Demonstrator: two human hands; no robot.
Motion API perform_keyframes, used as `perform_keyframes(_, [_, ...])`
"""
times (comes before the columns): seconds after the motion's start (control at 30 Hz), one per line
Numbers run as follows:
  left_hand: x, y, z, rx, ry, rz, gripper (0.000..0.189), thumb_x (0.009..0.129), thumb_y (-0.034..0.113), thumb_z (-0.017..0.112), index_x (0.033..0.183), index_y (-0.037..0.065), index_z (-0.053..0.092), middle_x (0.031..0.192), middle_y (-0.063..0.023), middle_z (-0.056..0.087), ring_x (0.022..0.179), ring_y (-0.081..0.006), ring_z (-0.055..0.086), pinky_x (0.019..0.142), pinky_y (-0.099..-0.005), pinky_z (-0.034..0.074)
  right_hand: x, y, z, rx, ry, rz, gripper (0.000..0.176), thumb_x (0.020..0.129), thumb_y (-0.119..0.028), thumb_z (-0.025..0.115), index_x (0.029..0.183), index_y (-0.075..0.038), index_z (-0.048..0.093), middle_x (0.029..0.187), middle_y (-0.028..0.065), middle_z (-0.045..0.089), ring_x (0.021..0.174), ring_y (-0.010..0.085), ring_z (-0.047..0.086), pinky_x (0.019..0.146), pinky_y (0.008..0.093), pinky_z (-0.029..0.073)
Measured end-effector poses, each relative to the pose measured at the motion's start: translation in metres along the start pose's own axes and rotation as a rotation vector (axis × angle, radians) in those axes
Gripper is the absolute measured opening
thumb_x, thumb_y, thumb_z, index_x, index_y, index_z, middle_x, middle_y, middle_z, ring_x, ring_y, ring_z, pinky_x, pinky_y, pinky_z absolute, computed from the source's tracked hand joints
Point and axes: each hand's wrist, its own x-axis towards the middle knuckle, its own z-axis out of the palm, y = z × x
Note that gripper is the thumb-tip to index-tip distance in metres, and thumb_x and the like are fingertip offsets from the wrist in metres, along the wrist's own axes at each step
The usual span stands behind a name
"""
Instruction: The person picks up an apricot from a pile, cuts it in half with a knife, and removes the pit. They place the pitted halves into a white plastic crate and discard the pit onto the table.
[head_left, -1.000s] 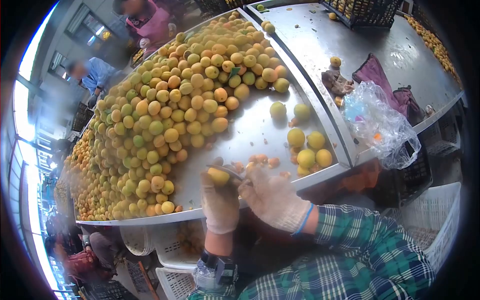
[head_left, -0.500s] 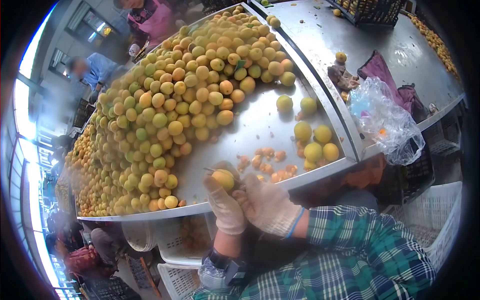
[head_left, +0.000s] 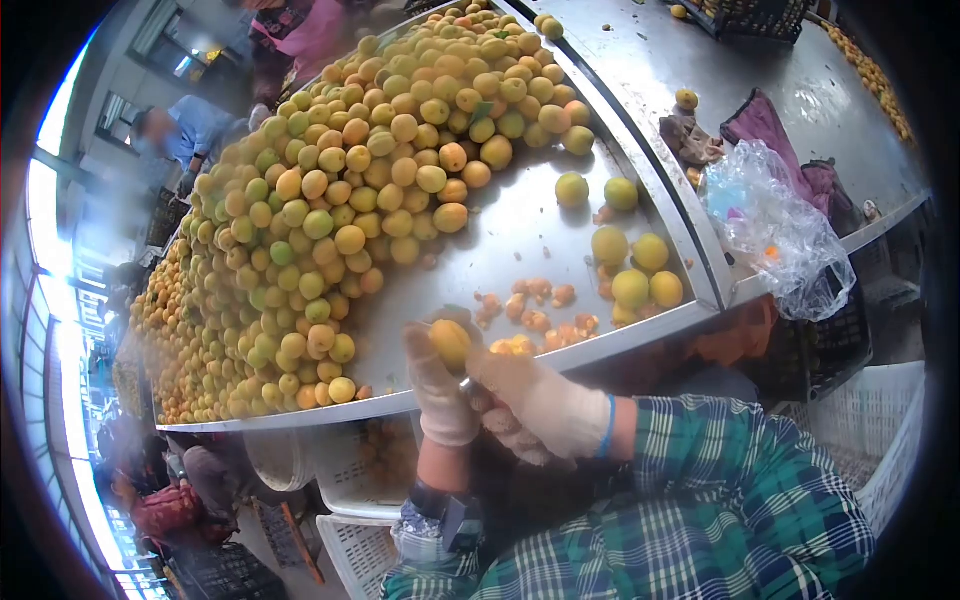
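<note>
My left hand [head_left: 441, 396], in a pale glove, is closed around a yellow-orange fruit [head_left: 449, 343] above the table's front edge. Just right of it, my right hand [head_left: 538, 402], also gloved, is closed on a small tool [head_left: 467, 383], of which only a short metallic part shows at the fruit's lower side. The rest of the tool is hidden by the fingers. Beyond my hands, small orange fruit pieces [head_left: 536, 320] lie on the metal table [head_left: 400, 302]. Several loose yellow-green fruits [head_left: 631, 289] sit to their right.
A big heap of fruit [head_left: 330, 220] covers the table's left and back. A clear plastic bag [head_left: 775, 225] and purple cloth [head_left: 765, 130] lie at the right. White crates [head_left: 355, 552] stand below the front edge. People [head_left: 190, 130] are at the far side.
The fruit now stands more upright in my left hand. My right hand has turned, its fingers now curled lower, and the tool's long thin metallic part no longer shows above the fruit.
</note>
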Motion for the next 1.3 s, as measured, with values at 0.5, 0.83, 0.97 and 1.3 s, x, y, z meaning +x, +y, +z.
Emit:
perform_keyframes(0.5, [0.01,-0.003,0.006,0.173,-0.047,0.219,0.062,0.091,0.05,0.059,0.125,0.0,0.044,0.107,-0.0057,0.054,0.097,-0.01,0.052,0.084,-0.0253,0.044,0.016,-0.017,-0.032,-0.182,0.261,-0.387,0.051,0.083,-0.056,0.063,0.085,-0.005,0.058,0.063,0.0082,0.058,0.059,0.0214,0.061,0.046,0.0362,0.047])
perform_keyframes(0.83, [0.004,-0.002,0.005,0.623,-0.154,0.497,0.055,0.084,0.048,0.066,0.111,0.0,0.058,0.101,-0.0137,0.057,0.094,-0.029,0.056,0.086,-0.0372,0.044,0.01,-0.018,-0.046,0.174,-0.116,-0.231,0.027,0.088,-0.033,0.062,0.102,-0.011,0.054,0.075,-0.0009,0.055,0.049,0.0113,0.049,0.039,0.0234,0.038])
perform_keyframes(0.97, [0.002,-0.004,0.004,0.65,-0.136,0.466,0.077,0.085,0.068,0.053,0.115,-0.002,0.053,0.106,-0.0054,0.051,0.095,-0.0151,0.053,0.083,-0.0298,0.045,0.006,-0.016,-0.043,0.235,-0.202,-0.218,0.025,0.088,-0.031,0.063,0.1,-0.01,0.053,0.07,-0.0017,0.053,0.051,0.0088,0.049,0.039,0.0218,0.037])
perform_keyframes(1.3, [-0.005,-0.006,0.027,0.194,-0.027,0.214,0.077,0.094,0.067,0.031,0.119,-0.003,0.051,0.096,-0.0085,0.058,0.088,-0.0173,0.058,0.083,-0.0307,0.048,0.019,-0.002,-0.038,0.297,-0.137,-0.234,0.014,0.082,-0.017,0.064,0.086,-0.006,0.056,0.065,0.0012,0.052,0.045,0.0101,0.046,0.039,0.0229,0.034])
